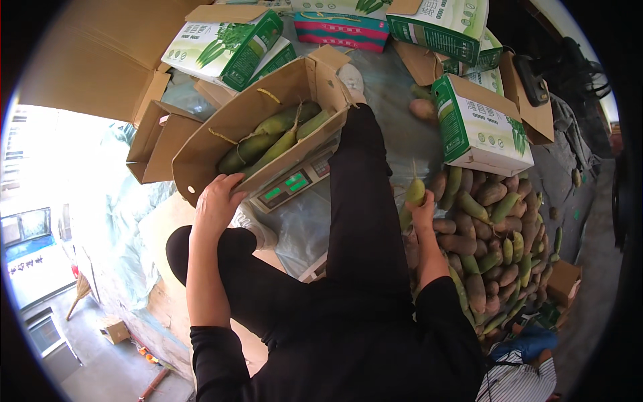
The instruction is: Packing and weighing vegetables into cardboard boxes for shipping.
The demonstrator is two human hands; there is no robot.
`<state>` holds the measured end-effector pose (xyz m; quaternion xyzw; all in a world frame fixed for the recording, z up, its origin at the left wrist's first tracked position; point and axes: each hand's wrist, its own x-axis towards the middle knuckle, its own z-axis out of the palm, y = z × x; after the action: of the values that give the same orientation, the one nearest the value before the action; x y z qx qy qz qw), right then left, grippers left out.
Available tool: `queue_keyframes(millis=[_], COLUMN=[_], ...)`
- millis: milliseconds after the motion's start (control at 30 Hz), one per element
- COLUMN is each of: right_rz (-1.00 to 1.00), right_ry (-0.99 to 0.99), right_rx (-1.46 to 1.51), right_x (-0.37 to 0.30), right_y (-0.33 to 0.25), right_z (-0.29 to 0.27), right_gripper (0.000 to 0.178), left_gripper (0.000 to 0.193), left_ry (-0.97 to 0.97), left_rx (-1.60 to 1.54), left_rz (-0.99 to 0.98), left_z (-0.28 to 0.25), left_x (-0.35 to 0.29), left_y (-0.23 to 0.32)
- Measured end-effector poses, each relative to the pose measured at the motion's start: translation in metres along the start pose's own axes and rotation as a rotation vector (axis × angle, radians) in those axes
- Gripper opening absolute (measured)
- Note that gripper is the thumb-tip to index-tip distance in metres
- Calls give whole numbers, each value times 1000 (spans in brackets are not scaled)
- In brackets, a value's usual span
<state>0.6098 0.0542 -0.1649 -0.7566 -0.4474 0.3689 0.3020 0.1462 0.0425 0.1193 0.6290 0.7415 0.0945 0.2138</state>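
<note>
An open cardboard box (194,163) with yellow rope handles stands tilted on a digital scale (293,187), whose green displays are lit. Several long green radishes (251,149) lie inside it. My left hand (218,201) grips the box's near wall at the left, fingers over the rim. At the right, my right hand (422,211) is closed around a green radish (415,193), its thin root tip pointing up. Beneath and beside that hand spreads a big pile of radishes (479,234), some green, some muddy brown.
White-and-green printed boxes (214,47) lie at the far left, with another box (482,127) beyond the pile. A pink and teal box (341,32) sits at the back. Plastic sheeting (395,114) covers the floor. At the lower right is a person in a striped garment (522,382).
</note>
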Motion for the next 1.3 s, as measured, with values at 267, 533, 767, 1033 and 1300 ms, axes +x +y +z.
queue_keyframes(millis=[267, 533, 767, 1033, 1300], right_rz=[-484, -1024, -1381, -946, -229], right_ry=[-14, -117, -8, -89, -75], right_rx=[388, 512, -251, 82, -70], right_x=[5, -51, -63, -15, 0], right_y=[-245, -418, -418, -326, -91], right_z=[-56, -15, 68, 23, -64], right_gripper=[64, 55, 53, 29, 24], left_gripper=[34, 34, 34, 34, 36], left_ry=[-6, -8, -29, 50, 5], left_rx=[4, -8, -20, 37, -59], left_rz=[-8, -12, 2, 85, 69], left_z=[-5, -4, -4, 1, 5], left_x=[-8, -13, -8, -12, -3], left_y=[-1, -8, -3, -21, -26])
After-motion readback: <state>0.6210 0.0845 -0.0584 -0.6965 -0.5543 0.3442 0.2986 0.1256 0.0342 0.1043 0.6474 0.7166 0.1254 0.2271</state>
